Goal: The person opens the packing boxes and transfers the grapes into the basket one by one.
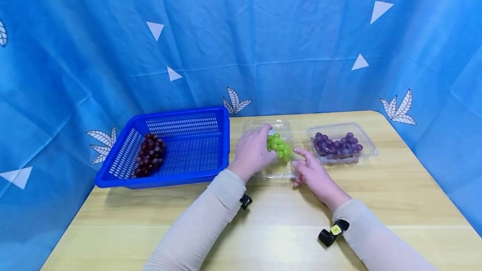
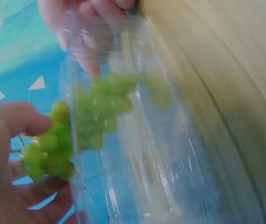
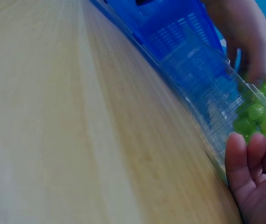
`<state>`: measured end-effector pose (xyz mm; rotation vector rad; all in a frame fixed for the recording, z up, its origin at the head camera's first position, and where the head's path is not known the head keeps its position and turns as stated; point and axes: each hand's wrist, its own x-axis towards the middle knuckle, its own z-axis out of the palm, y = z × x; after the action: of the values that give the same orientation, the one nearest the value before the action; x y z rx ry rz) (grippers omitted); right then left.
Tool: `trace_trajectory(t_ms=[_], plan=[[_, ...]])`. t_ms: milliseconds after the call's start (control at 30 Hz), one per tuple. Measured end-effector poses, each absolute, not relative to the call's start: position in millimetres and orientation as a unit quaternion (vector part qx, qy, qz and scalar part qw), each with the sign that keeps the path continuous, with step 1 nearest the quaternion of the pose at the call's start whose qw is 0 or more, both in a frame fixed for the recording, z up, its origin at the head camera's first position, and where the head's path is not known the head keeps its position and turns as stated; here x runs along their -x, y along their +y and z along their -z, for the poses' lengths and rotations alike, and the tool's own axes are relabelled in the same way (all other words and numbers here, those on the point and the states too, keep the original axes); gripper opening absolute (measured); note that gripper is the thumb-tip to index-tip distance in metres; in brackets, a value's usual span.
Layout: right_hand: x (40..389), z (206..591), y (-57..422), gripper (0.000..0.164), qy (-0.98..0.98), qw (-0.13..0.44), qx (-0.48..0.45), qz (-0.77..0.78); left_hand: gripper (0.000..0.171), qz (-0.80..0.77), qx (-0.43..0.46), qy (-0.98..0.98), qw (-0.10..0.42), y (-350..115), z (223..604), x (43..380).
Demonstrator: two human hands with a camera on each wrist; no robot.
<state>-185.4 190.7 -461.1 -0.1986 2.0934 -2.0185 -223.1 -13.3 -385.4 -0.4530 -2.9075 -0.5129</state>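
My left hand point(image 1: 254, 152) grips a bunch of green grapes point(image 1: 279, 146) with thumb and fingers around its upper part. In the left wrist view the green grapes point(image 2: 53, 149) hang across the rim of a clear plastic box point(image 2: 137, 186), the lower ones showing through its wall. My right hand point(image 1: 312, 175) holds the right side of this box point(image 1: 276, 175), fingers bent against the outer wall. In the right wrist view the fingers of the right hand point(image 3: 258, 177) lie along the box wall point(image 3: 207, 107), with the grapes point(image 3: 256, 112) just beyond.
To the left stands a blue plastic basket point(image 1: 196, 149) with dark red grapes point(image 1: 149, 154) inside. Right of my hands is another clear box point(image 1: 367, 149) holding purple grapes point(image 1: 337, 145). The wooden table point(image 1: 271, 229) ends at a blue curtain point(image 1: 286, 32) behind.
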Motion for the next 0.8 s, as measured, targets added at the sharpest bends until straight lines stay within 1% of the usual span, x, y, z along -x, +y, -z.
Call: trace_trajectory(t_ms=[200, 300, 400, 500, 633, 800], plan=[[183.6, 463.7, 190.8, 0.063, 0.714, 0.120, 0.073, 0.686, 0.056, 0.294, 0.159, -0.938, 0.096, -8.7, 381.9, 217.8], [184.2, 464.1, 190.2, 0.063, 0.713, 0.122, 0.076, 0.686, 0.045, 0.313, 0.167, -0.926, 0.131, -8.2, 380.5, 215.7], [185.6, 463.8, 190.6, 0.062, 0.714, 0.120, 0.075, 0.686, 0.039, 0.319, 0.194, -0.911, 0.176, -9.5, 370.0, 212.2], [186.7, 463.0, 191.8, 0.061, 0.717, 0.115, 0.073, 0.684, 0.036, 0.313, 0.224, -0.899, 0.207, -12.9, 346.4, 204.7], [186.3, 461.6, 192.4, 0.060, 0.716, 0.111, 0.074, 0.685, 0.032, 0.309, 0.234, -0.899, 0.201, -25.0, 303.6, 189.9], [185.0, 461.1, 193.9, 0.062, 0.717, 0.117, 0.078, 0.683, 0.029, 0.291, 0.214, -0.913, 0.191, -59.5, 258.1, 182.6]])
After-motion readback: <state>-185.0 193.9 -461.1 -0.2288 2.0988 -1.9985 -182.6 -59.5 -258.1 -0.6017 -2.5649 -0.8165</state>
